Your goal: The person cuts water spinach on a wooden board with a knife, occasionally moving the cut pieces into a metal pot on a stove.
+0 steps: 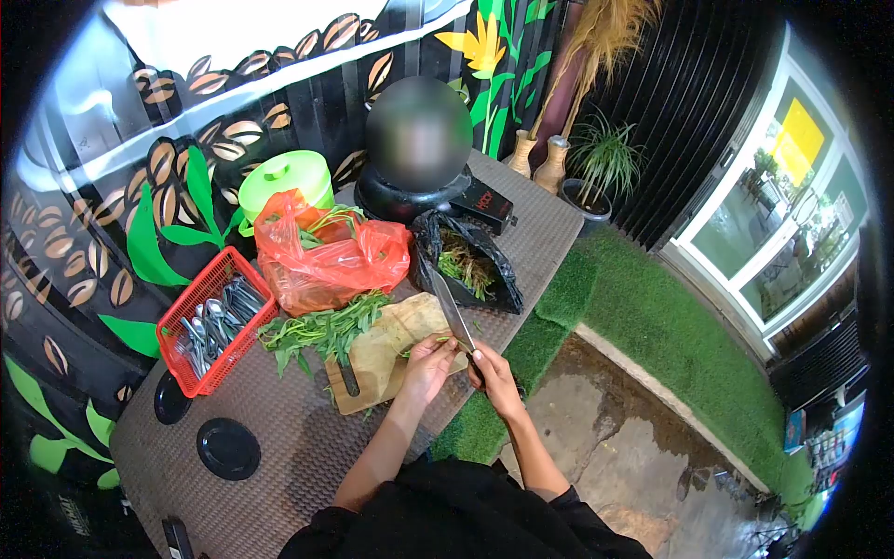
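My right hand (494, 380) is closed around the dark handle of a kitchen knife (453, 312), its blade pointing up and away from me. Beside it, my left hand (430, 365) is pinched close to the base of the blade. A bit of green shows by those fingers, but what they hold is too small to make out. Both hands are over the right end of a wooden cutting board (377, 359). Leafy green stems (321, 326) lie across the board's left side and the table. Past the knife tip, a black plastic bag (507, 291) holds cut stems and roots (466, 265).
A red plastic bag (326, 261) with greens stands behind the board, before a lime-green lidded container (287, 179). A red basket (216, 321) of cutlery sits left. Two black round lids or dishes (229, 448) lie nearer. The woven-top table (307, 484) ends close on my right.
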Motion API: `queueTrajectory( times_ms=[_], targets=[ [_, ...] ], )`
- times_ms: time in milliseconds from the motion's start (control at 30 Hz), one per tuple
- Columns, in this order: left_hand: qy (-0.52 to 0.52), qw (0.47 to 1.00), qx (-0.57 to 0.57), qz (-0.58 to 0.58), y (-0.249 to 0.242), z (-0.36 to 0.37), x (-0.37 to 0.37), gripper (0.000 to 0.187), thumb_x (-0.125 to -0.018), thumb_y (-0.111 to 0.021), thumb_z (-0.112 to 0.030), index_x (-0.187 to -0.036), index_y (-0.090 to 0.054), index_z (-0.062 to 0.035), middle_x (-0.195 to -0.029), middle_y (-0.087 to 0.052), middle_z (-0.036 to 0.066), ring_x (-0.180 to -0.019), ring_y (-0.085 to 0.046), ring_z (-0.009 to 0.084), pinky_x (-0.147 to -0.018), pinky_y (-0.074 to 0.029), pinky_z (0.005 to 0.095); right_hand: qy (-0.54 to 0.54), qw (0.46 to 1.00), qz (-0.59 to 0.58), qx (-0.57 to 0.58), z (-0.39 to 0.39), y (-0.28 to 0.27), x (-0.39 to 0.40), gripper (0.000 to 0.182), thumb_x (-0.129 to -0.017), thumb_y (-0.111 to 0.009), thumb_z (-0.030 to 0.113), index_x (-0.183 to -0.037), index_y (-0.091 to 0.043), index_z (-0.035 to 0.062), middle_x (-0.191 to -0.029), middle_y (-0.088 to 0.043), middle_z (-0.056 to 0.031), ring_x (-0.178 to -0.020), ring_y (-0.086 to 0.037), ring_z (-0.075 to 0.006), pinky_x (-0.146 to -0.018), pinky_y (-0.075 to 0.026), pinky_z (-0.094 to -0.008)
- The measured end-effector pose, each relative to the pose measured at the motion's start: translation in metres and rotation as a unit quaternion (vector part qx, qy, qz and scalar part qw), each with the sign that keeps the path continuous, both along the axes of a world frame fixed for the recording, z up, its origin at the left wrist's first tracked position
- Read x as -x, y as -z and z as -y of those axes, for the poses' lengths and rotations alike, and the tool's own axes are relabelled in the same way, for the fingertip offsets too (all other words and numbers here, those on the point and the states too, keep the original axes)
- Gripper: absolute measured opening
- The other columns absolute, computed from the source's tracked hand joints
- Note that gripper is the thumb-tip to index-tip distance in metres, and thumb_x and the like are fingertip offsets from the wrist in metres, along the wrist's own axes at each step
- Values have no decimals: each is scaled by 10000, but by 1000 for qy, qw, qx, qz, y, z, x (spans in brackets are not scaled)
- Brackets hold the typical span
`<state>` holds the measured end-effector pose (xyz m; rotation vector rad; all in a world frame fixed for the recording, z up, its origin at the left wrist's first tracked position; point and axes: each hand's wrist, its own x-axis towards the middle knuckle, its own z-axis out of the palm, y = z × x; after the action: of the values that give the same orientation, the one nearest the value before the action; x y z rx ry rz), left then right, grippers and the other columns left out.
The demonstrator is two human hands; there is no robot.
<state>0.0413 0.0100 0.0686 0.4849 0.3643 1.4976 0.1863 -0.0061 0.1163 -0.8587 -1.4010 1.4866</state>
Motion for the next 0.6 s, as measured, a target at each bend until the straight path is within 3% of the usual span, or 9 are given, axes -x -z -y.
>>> queueTrajectory(
  times_ms=[167, 233, 600],
  targets=[
    [18, 999, 7, -33, -5, 1, 4, 169, -847, -597, -2, -1015, -621, 6, -969, -649, 87, -910, -606, 157, -853, -477, 281, -2, 1000, -3, 20, -1, 3, -4, 371, -975, -429, 253, -1277, -500, 52, -605, -363, 55, -536, -336, -46, -483, -268, -204],
    [-23, 998, 55, -13, -11, 2, 3, 166, -849, -600, -7, -1012, -622, 14, -950, -649, 96, -886, -606, 155, -820, -488, 268, -14, 998, -50, 47, -2, 4, -5, 372, -976, -423, 266, -1257, -511, 38, -597, -367, 55, -530, -339, -44, -480, -272, -202],
    [-19, 998, 60, -3, -8, 2, 6, 117, -850, -602, -11, -963, -630, 1, -950, -649, 99, -853, -602, 151, -802, -494, 262, 5, 1000, -24, 11, -1, 6, -2, 375, -976, -420, 264, -1262, -507, 38, -618, -385, 49, -546, -347, -46, -488, -283, -199]
  ],
)
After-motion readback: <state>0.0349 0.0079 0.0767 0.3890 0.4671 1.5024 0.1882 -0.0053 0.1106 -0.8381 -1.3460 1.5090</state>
